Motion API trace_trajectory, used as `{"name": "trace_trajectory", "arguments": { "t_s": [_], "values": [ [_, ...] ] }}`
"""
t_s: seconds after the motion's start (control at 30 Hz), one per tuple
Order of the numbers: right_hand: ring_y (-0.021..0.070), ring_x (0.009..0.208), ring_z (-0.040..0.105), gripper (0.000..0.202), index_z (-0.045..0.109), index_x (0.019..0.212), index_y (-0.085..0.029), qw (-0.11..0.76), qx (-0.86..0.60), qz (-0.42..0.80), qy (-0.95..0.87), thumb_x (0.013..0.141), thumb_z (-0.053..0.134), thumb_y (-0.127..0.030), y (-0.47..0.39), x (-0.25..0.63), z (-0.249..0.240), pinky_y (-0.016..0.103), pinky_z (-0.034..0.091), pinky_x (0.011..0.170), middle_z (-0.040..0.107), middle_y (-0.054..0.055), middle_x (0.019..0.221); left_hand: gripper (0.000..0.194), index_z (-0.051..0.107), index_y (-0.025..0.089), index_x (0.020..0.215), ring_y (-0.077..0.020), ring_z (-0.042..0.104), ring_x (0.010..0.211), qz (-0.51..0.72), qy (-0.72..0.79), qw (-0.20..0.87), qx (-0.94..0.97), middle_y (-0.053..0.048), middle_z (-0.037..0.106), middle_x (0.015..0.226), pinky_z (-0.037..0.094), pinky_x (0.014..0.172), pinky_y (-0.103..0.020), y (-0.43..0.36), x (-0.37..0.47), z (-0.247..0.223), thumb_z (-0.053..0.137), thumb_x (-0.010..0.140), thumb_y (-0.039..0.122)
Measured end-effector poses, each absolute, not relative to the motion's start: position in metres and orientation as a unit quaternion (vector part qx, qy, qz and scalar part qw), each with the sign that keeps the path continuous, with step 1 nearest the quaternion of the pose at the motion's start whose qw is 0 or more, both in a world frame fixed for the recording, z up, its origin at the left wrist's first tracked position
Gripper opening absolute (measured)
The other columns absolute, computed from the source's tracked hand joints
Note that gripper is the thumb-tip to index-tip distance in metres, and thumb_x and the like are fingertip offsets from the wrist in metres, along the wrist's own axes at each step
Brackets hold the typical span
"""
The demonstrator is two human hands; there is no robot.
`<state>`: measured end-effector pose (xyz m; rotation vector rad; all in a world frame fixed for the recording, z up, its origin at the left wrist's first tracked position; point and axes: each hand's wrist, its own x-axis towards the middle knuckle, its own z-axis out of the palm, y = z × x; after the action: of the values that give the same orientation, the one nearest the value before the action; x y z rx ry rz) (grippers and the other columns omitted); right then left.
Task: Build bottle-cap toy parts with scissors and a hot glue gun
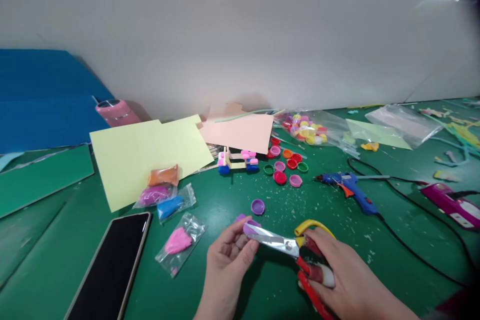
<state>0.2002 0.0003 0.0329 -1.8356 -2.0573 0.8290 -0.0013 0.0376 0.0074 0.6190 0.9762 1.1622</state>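
Between the thumb and fingers of my left hand [229,256] is a small purple bottle cap [250,227]. My right hand [333,265] grips a pair of scissors [275,242] by its red and yellow handles. The blades point left and their tips lie at the purple cap; whether they cut into it I cannot tell. Another purple cap [257,206] rests on the table just beyond my left fingers. Farther back stands a small stick-built model [238,161] with pink and blue parts. Several loose red, pink, green and orange caps [279,177] lie to its right.
A blue glue gun [347,187] with a black cord lies on the right, near a magenta power strip [452,205]. At left are a phone [110,265], bagged clay [178,241] and yellow card [142,155]. A bag of caps [305,129] sits by the white partition [240,35].
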Motion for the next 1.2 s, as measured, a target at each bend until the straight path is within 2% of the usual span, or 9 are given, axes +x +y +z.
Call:
{"name": "trace_trajectory", "arguments": {
  "t_s": [0.37,0.57,0.93,1.2],
  "values": [
    [0.0160,0.070,0.055,0.024,0.048,0.090,-0.025,0.142,-0.629,0.324,-0.692,0.068,0.057,-0.022,-0.001,0.197,0.038,0.025,0.042,0.062,0.060,-0.001,0.083,0.026,0.067,0.020,0.092,-0.0110,0.063,0.081,0.523,0.445,0.660,0.303,-0.001,0.071,0.087,0.049,0.073,-0.016,0.037,-0.001,0.006,0.069,0.066,0.017],
    [0.0127,0.060,0.049,0.016,0.047,0.080,-0.024,0.146,-0.633,0.357,-0.672,0.067,0.056,-0.020,-0.001,0.194,0.039,0.021,0.041,0.056,0.058,-0.004,0.072,0.029,0.069,0.019,0.089,-0.0141,0.065,0.080,0.539,0.464,0.622,0.327,-0.003,0.072,0.086,0.051,0.070,-0.018,0.038,0.000,0.011,0.072,0.061,0.015],
    [0.0138,0.065,0.053,0.015,0.050,0.081,-0.022,0.139,-0.635,0.422,-0.632,0.067,0.055,-0.020,0.000,0.187,0.042,0.020,0.043,0.061,0.060,-0.001,0.075,0.031,0.070,0.023,0.089,-0.0138,0.066,0.080,0.562,0.472,0.559,0.386,-0.001,0.072,0.089,0.052,0.073,-0.017,0.039,-0.001,0.012,0.070,0.060,0.010],
    [0.0131,0.057,0.048,0.018,0.045,0.078,-0.024,0.122,-0.645,0.336,-0.675,0.065,0.057,-0.023,-0.002,0.190,0.037,0.022,0.039,0.054,0.058,-0.003,0.069,0.036,0.068,0.026,0.094,-0.0134,0.065,0.085,0.566,0.474,0.501,0.452,0.000,0.071,0.094,0.050,0.078,-0.018,0.038,-0.003,0.004,0.068,0.063,0.008]
  ]
}}
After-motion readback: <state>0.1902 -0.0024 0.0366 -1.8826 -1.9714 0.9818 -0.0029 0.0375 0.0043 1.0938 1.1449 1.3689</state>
